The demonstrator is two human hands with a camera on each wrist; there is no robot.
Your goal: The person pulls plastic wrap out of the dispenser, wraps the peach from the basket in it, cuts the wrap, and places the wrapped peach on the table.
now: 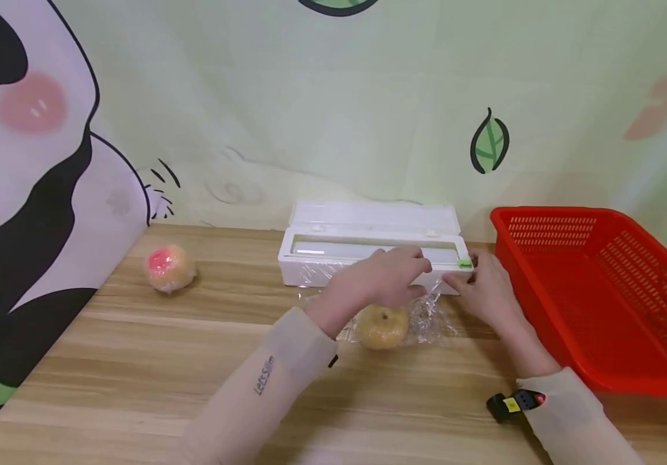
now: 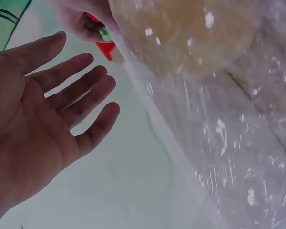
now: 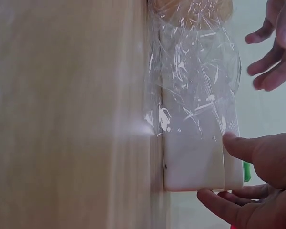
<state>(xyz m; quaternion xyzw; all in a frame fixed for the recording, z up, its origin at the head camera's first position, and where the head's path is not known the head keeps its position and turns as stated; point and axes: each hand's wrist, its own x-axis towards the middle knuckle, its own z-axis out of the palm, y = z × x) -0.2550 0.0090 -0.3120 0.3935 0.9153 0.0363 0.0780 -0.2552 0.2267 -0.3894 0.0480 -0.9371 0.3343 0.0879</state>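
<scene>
A white cling film dispenser box [image 1: 368, 274] stands at the back of the table with its lid [image 1: 375, 216] raised. From its front edge hangs clear cling film [image 1: 431, 316], spread over a round yellow pear-like fruit [image 1: 382, 329] on the table. My left hand [image 1: 382, 278] hovers over the film and the box front, palm and spread fingers bare in the left wrist view. At the box's right end, my right hand [image 1: 487, 287] grips the corner between thumb and fingers, beside the green slide cutter [image 1: 465, 263].
A red plastic basket [image 1: 586, 310] stands close by my right forearm. To the far left sits a round peach-coloured fruit [image 1: 169, 268] with a pink patch, wrapped in film. Behind the wooden table [image 1: 136, 374] hangs a printed cloth [image 1: 339, 116].
</scene>
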